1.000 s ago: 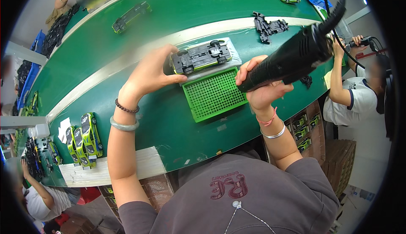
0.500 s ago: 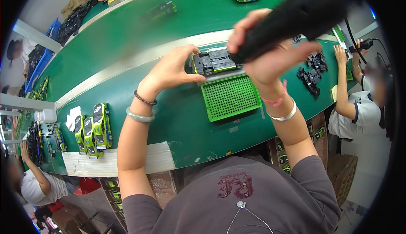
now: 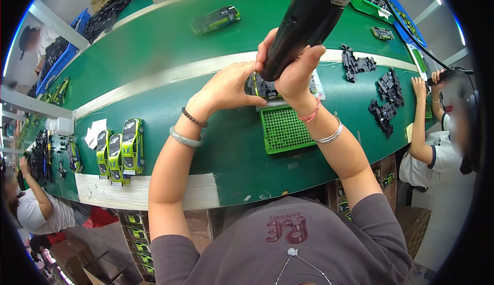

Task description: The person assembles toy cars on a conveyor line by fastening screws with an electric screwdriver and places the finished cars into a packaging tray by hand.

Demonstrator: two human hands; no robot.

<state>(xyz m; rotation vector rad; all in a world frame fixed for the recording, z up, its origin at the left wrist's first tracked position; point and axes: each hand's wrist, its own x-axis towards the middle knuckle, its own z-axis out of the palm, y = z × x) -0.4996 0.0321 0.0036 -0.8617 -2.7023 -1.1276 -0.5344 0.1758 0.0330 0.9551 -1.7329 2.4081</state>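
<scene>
My right hand (image 3: pixel 298 74) is wrapped around a black power screwdriver (image 3: pixel 304 25), held nearly upright with its lower end over a toy car (image 3: pixel 266 90). The car lies with its dark underside up in a pale holder, its green body edge showing. Around the car's left end my left hand (image 3: pixel 226 87) has thumb and fingers curved, gripping it. My right hand and the tool hide the middle of the car and the tool's tip. A green perforated basket (image 3: pixel 266 150) stands just in front of the holder.
Black chassis parts (image 3: pixel 391 87) lie to the right. Several green toy cars (image 3: pixel 133 143) stand at left beside white paper (image 3: pixel 94 133). Beyond the pale divider (image 3: pixel 170 74), another car (image 3: pixel 216 19) lies on the green surface. A cable (image 3: pixel 406 32) hangs at upper right. Co-workers sit on both sides.
My right hand has brought the screwdriver left, toward the car's left end, and the tool stands more upright. My left hand stays on the car. The whole view has shifted slightly.
</scene>
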